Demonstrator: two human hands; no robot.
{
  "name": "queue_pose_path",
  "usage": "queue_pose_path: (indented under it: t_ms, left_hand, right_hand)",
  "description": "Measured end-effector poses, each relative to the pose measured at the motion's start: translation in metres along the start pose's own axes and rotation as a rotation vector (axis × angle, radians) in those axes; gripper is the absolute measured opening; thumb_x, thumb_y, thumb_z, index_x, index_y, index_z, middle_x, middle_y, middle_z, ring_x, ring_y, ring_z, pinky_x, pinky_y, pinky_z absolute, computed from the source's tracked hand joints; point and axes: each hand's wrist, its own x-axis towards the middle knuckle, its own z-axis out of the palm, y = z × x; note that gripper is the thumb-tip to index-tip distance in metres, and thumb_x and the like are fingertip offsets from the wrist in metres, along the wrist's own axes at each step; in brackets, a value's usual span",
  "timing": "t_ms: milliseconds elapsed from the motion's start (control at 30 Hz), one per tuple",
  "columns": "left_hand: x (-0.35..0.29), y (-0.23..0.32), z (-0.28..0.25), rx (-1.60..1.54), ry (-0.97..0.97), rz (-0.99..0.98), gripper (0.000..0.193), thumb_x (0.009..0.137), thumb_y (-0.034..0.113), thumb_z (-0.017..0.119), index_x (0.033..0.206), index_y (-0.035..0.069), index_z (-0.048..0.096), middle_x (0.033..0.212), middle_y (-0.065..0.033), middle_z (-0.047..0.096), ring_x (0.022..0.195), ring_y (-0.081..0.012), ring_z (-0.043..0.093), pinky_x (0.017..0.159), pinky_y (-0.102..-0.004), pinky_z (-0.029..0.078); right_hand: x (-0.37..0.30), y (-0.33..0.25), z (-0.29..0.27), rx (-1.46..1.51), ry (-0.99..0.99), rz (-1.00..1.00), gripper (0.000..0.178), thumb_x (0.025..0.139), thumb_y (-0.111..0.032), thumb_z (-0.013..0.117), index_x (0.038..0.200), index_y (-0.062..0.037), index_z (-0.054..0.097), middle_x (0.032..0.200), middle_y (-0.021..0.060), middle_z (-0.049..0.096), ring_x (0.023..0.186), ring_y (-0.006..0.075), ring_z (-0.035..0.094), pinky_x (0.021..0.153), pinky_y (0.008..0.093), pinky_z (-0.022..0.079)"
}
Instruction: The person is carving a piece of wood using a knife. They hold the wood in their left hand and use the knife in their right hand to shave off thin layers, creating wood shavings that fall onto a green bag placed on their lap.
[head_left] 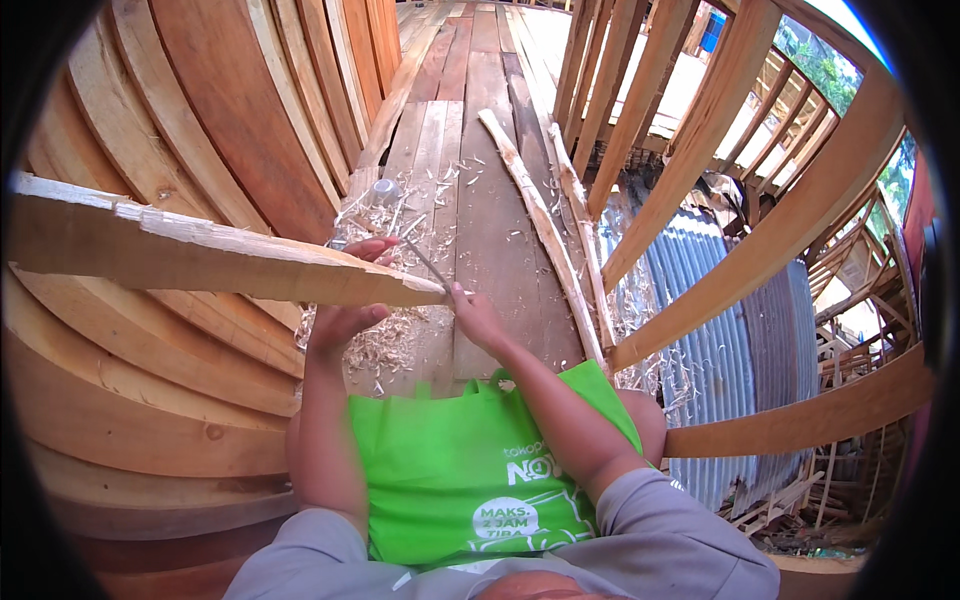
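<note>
- The big curved hull planking point(200, 130) rises on the person's left, and the plank walkway point(480, 200) runs ahead, littered with wood shavings point(385, 345).
- Across the view from the left comes a long rough plank point(200, 255), tapering to a pointed end right in front of the person, above the lap.
- A bright green bag point(450, 470) lies across the lap, directly under the work.
- Left hand point(345, 320): cupped under the plank near its tip, fingers point(372, 248) wrapped up and over the top edge, closed firmly on the wood.
- Right hand point(475, 318): fingers closed tight round a slim metal tool point(428, 263), probably a chisel or a blade, though I cannot tell which; it slants across the plank's tip.
- My judgement: the tip is being pared or trimmed. To do it well, keep the left hand's grip behind the cutting edge, never ahead of it.
- Take thin cuts running with the grain, toward the point, so the split edge doesn't tear deeper.
- Brace the plank against the knee; a free end will chatter.
</note>
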Motion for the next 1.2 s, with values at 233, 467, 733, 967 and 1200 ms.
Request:
queue_pose_path:
  t_ms: [233, 467, 733, 967, 1200]
  left_hand:
    - [0.005, -0.024, 0.031, -0.255, 0.254, 0.086, 0.018, 0.091, 0.016, 0.065, 0.092, 0.009, 0.048, 0.078, -0.0022, 0.049, 0.077, -0.0149, 0.051, 0.080, -0.0361, 0.043]
    - [0.003, -0.026, 0.020, -0.317, 0.157, 0.109, 0.016, 0.086, 0.011, 0.063, 0.088, 0.008, 0.048, 0.074, -0.0043, 0.048, 0.072, -0.0159, 0.048, 0.075, -0.0345, 0.041]
    - [0.004, -0.027, 0.021, -0.289, 0.139, 0.081, 0.017, 0.083, 0.018, 0.061, 0.084, 0.008, 0.047, 0.072, -0.0044, 0.046, 0.071, -0.0176, 0.048, 0.075, -0.0370, 0.041]
    - [0.002, -0.027, 0.019, -0.335, 0.127, 0.114, 0.018, 0.084, 0.012, 0.064, 0.089, 0.006, 0.048, 0.075, -0.0058, 0.049, 0.072, -0.0170, 0.048, 0.075, -0.0349, 0.041]
    - [0.008, -0.029, 0.019, -0.382, 0.021, 0.114, 0.017, 0.081, 0.010, 0.063, 0.087, 0.007, 0.048, 0.073, -0.0054, 0.048, 0.071, -0.0183, 0.049, 0.076, -0.0359, 0.041]
  right_hand:
    - [0.006, 0.048, 0.001, 0.036, -0.038, 0.305, 0.057, 0.101, -0.043, 0.032, 0.100, 0.0057, 0.062, 0.083, 0.0211, 0.066, 0.075, 0.0360, 0.063, 0.067, 0.0470, 0.047]
    - [-0.005, 0.006, -0.007, -0.095, -0.173, -0.017, 0.056, 0.102, -0.041, 0.029, 0.095, 0.0046, 0.061, 0.077, 0.0189, 0.064, 0.069, 0.0342, 0.061, 0.060, 0.0458, 0.045]
    - [0.005, 0.037, -0.027, 0.034, -0.285, 0.446, 0.051, 0.101, -0.048, 0.029, 0.082, -0.0044, 0.048, 0.055, 0.0013, 0.038, 0.044, 0.0151, 0.038, 0.041, 0.0369, 0.034]
    - [0.006, 0.001, -0.036, 0.299, -0.580, 0.308, 0.056, 0.101, -0.050, 0.030, 0.082, -0.0026, 0.054, 0.053, -0.0029, 0.036, 0.041, 0.0134, 0.037, 0.039, 0.0341, 0.034]
    - [0.002, 0.051, -0.013, -0.089, -0.057, 0.305, 0.056, 0.102, -0.050, 0.032, 0.062, -0.0118, 0.036, 0.049, -0.0026, 0.030, 0.035, 0.0097, 0.024, 0.033, 0.0307, 0.020]
